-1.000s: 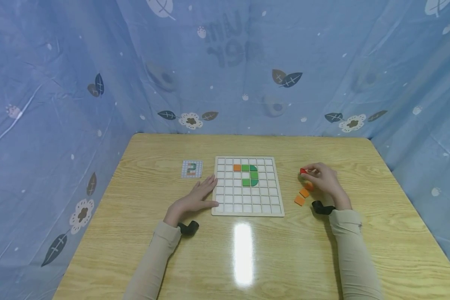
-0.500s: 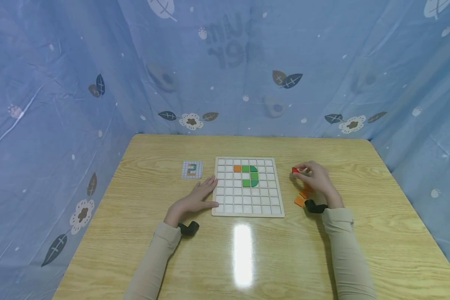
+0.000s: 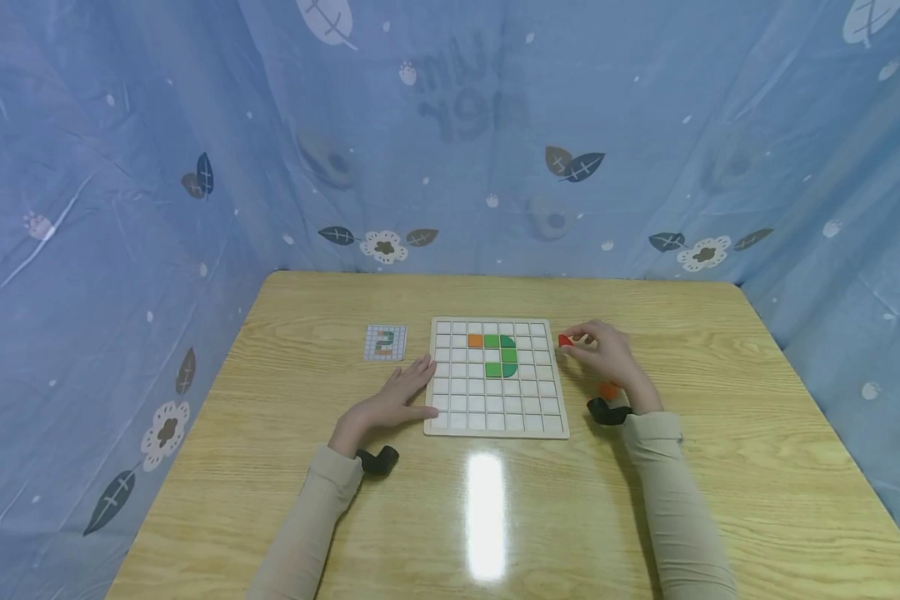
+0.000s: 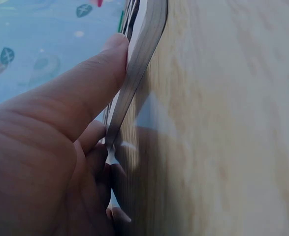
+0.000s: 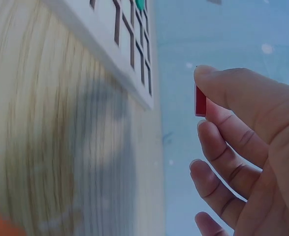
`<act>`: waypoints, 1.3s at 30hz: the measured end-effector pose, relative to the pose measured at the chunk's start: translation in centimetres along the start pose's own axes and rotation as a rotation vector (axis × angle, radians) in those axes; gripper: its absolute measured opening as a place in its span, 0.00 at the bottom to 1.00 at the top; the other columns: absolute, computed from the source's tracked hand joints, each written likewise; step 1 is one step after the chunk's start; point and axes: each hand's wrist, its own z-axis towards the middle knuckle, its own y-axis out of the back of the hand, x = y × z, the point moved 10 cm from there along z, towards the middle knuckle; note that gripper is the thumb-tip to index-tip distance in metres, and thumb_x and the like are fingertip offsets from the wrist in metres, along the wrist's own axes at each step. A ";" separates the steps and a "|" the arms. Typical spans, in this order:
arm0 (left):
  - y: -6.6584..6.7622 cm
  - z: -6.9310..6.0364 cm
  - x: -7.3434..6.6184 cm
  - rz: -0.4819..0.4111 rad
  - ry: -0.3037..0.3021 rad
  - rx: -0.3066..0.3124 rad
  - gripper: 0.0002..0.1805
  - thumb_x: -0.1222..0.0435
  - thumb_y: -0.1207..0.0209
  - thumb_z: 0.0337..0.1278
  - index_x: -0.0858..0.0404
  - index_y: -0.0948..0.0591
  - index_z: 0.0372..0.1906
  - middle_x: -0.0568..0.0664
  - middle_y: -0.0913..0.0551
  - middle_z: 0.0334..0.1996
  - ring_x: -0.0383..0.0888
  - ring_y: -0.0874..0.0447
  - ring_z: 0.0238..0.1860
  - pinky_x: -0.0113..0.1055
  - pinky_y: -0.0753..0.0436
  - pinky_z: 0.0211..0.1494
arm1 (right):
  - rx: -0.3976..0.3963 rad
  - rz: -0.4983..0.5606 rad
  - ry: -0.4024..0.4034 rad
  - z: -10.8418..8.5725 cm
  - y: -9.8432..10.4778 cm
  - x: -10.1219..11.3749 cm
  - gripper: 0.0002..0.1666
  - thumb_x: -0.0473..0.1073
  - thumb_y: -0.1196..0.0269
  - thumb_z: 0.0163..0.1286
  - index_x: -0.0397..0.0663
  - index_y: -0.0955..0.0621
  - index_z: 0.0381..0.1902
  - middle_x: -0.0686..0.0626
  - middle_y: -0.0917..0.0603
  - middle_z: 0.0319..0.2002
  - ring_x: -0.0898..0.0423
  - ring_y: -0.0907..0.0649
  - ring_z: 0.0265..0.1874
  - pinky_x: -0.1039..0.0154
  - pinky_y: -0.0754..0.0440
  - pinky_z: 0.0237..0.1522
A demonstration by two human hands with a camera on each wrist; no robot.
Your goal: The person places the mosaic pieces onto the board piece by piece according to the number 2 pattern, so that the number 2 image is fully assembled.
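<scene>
A white board with a grid of square cells lies on the table. In its upper part sit an orange tile and several green tiles, some with a rounded corner. My left hand rests at the board's left edge; in the left wrist view the thumb touches the rim with no finger curled round it. Just off the board's right side, my right hand pinches a small red tile between thumb and fingers. The right wrist view shows this red tile edge-on, above the table.
A small card printed with a coloured grid figure lies left of the board. An orange piece shows under the right wrist, partly hidden. Blue patterned cloth hangs behind the table and at its sides.
My right hand has moved left with the red tile, from the loose orange pieces towards the board's right edge. It now covers most of those pieces. My left hand stays where it was.
</scene>
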 end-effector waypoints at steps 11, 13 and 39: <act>-0.1 0.0 0.0 0.004 0.004 0.006 0.47 0.47 0.48 0.61 0.60 0.60 0.73 0.50 0.67 0.74 0.48 0.70 0.74 0.47 0.69 0.74 | 0.027 0.002 0.060 1.1 -2.0 2.2 0.15 0.46 0.35 0.61 0.48 0.18 0.45 0.46 0.20 0.38 0.49 0.23 0.39 0.52 0.28 0.42; -0.1 -0.1 0.0 0.004 0.003 0.006 0.47 0.47 0.48 0.61 0.60 0.60 0.73 0.50 0.67 0.74 0.48 0.70 0.74 0.47 0.69 0.74 | 0.032 0.011 0.069 1.3 -2.3 2.6 0.15 0.46 0.35 0.61 0.48 0.18 0.45 0.46 0.20 0.38 0.49 0.23 0.39 0.52 0.28 0.41; 0.2 -0.1 -0.3 0.009 -0.009 -0.006 0.46 0.48 0.47 0.61 0.62 0.59 0.73 0.53 0.66 0.74 0.50 0.69 0.74 0.50 0.68 0.73 | 0.093 0.047 0.174 2.6 -6.2 7.2 0.13 0.44 0.34 0.59 0.47 0.17 0.42 0.48 0.19 0.37 0.50 0.23 0.37 0.53 0.29 0.43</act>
